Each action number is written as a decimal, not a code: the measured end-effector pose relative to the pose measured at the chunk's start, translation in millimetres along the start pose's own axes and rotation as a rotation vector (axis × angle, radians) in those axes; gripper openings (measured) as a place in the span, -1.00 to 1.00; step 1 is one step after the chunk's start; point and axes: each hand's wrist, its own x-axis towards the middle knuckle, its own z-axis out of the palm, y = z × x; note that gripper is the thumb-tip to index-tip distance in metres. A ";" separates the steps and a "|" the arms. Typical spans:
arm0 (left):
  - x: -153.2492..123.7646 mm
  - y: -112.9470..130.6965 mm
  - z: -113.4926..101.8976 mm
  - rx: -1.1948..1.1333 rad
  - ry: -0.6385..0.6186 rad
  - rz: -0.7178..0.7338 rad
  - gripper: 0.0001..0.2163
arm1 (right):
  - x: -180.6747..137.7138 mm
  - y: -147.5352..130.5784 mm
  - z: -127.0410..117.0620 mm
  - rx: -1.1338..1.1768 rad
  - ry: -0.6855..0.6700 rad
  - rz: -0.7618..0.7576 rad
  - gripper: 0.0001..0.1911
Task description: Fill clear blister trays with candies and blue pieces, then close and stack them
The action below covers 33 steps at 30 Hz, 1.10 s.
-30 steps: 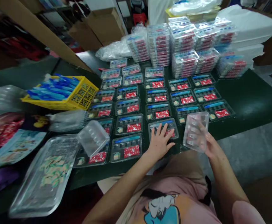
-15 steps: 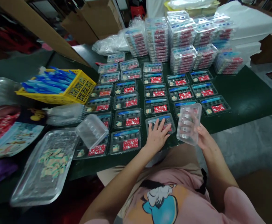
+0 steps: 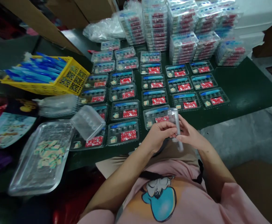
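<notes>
Head: clear lid [image 3: 177, 119] between left hand [image 3: 159, 134], right hand [image 3: 191, 137]

The left hand [image 3: 160, 135] hides part of the blurred clear lid [image 3: 176, 116].

Dim, even overhead light; soft glare on the clear tray [image 3: 41, 158] left of the worktop [image 3: 243, 90]; edges bend and blur.

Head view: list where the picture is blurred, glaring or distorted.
Head view: sharp over the middle rows of packs; smeared at the left edge, across the yellow basket and clear tray; soft sheen on the stacked packs; the clear lid between left hand and right hand is faintly blurred; wide-angle bending at the borders.
</notes>
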 end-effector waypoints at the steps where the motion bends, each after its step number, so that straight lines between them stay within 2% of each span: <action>1: 0.3 0.3 -0.9 -0.030 0.001 -0.038 -0.70 | -0.8 1.6 -0.3 -0.007 -0.008 0.013 0.06; 7: 1.3 -1.3 -8.5 -0.169 -0.037 -0.183 -0.67 | -1.3 6.4 0.1 0.043 -0.053 0.037 0.05; 13: 1.1 -0.6 -10.8 -0.182 -0.048 -0.205 -0.66 | 3.0 9.0 4.3 0.126 -0.082 0.039 0.02; 15: -0.8 0.1 -8.6 -0.163 -0.044 -0.174 -0.66 | 5.4 8.6 7.9 0.154 -0.076 0.036 0.03; 18: -5.7 3.5 -4.1 -0.095 0.010 -0.042 -0.71 | 9.3 5.1 13.1 0.191 -0.046 0.015 0.00; 22: -3.8 19.6 -9.7 -0.061 0.111 0.147 -0.75 | 11.6 -3.0 5.0 0.265 0.015 -0.004 -0.19; 25: 16.3 39.6 -24.4 -0.129 0.224 0.260 -0.79 | 10.6 -9.1 -14.7 0.320 0.109 -0.021 -0.21; 28: 51.8 56.2 -37.2 -0.272 0.358 0.348 -0.83 | 9.6 -13.8 -33.3 0.344 0.156 -0.038 -0.14; 31: 89.1 59.6 -41.3 -0.430 0.466 0.395 -0.78 | 9.6 -15.5 -42.1 0.380 0.147 -0.042 -0.11; 33: 107.6 54.1 -40.3 -0.522 0.548 0.373 -0.76 | 9.6 -14.4 -43.6 0.409 0.162 -0.040 -0.13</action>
